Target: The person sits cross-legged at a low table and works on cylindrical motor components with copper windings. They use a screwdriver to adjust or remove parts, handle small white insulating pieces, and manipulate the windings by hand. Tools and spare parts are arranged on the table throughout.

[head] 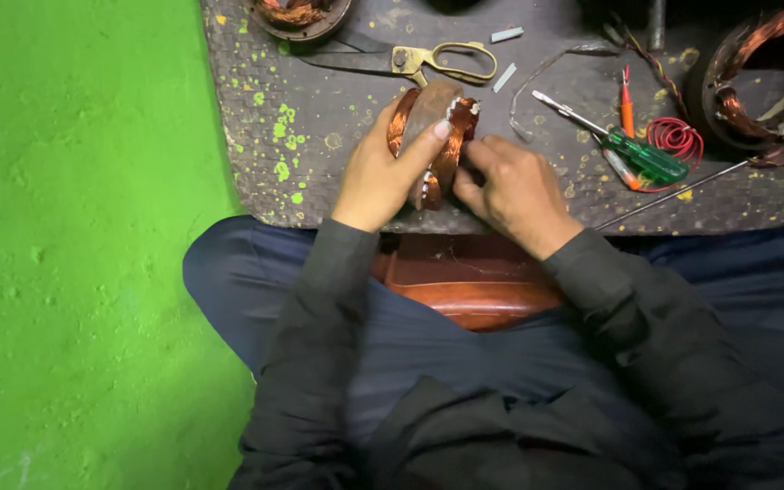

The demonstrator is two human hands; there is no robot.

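one scissors [428, 62], two screwdrivers [632, 150], two hands [383, 172]

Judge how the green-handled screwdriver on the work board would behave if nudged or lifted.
The green-handled screwdriver looks stiff, with a thin metal shaft. Its rounded handle would probably roll if nudged, though the red wire coil beside it may stop it. It seems light.

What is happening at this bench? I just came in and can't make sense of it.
A seated person holds a copper wire coil with both hands over a paint-flecked work board. The left hand grips the coil from the side, while the right hand works at its lower edge. Scissors, a green-handled screwdriver and a small red wire loop lie untouched on the board.
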